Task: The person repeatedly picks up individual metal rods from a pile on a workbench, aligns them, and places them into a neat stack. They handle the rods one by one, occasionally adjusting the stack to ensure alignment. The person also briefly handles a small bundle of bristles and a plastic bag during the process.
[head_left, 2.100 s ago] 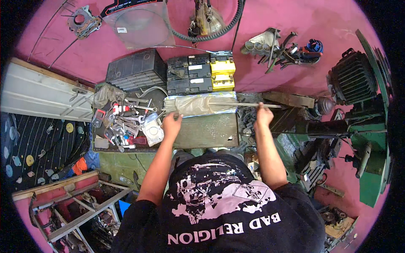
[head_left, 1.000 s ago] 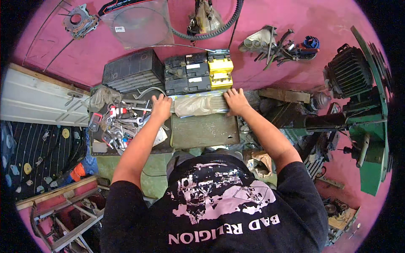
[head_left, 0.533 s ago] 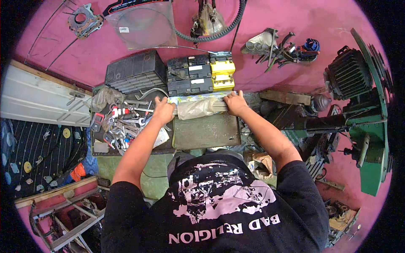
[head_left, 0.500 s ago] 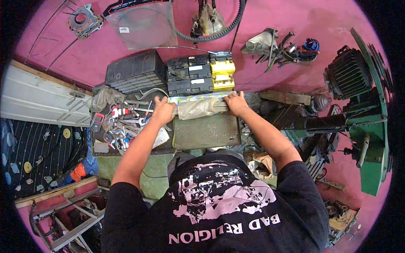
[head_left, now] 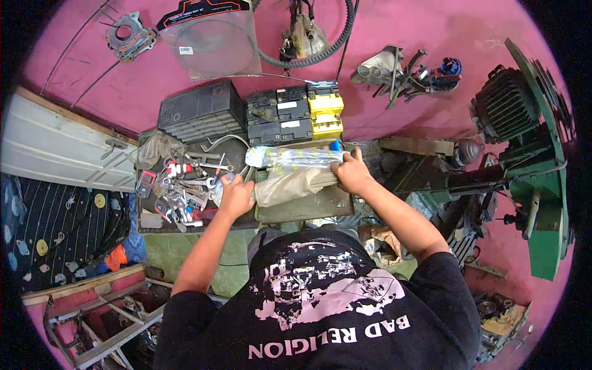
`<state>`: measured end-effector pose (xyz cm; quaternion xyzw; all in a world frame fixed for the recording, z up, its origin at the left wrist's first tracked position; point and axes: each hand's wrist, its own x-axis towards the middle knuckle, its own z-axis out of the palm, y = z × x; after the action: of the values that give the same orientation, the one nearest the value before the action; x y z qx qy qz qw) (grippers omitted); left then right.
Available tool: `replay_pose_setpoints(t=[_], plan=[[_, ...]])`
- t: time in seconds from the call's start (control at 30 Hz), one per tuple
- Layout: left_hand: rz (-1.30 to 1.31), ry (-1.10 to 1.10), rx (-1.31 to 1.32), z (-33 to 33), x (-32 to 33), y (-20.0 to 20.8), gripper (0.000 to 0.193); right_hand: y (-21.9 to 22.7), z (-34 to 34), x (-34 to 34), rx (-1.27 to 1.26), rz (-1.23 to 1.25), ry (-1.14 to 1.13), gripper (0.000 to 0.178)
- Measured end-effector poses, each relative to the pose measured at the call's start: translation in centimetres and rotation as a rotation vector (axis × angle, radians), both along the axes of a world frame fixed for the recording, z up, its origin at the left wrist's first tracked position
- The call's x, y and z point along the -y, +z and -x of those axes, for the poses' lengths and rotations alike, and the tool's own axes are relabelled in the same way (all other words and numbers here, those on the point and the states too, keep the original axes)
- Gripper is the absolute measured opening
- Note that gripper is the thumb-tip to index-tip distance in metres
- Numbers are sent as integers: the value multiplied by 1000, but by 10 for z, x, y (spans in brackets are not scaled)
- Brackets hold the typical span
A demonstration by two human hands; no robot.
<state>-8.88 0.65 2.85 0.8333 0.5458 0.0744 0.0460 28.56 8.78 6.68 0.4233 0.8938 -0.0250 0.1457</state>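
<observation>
We judged plastic-wrapped bundle light, crinkly, slippery. Right hand clamped its right end; left hand curled around loose wrap near tabletop centre.

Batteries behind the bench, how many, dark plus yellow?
3: two dark batteries, one beside the other, then a yellow battery rightmost, in a row against the pink wall. Others may sit hidden behind the wrapped bundle.

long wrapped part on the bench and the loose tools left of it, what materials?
Wrapped part: clear glossy plastic film, judging by glare; the core is hidden, with a blue end near the right hand. Loose tools near the left hand: shiny bare metal, probably steel.
</observation>
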Motion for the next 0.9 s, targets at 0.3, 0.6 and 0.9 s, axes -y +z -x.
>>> replay_pose_setpoints(t=[0.3,0.6,0.9], plan=[[100,84,168,-16,6,-22,22,35,-4,-7,174,221,-17,37],[137,75,412,-89,20,-109,24,136,38,0,596,512,179,42],[163,175,518,-113,24,-141,22,168,120,12,735,491,274,31]])
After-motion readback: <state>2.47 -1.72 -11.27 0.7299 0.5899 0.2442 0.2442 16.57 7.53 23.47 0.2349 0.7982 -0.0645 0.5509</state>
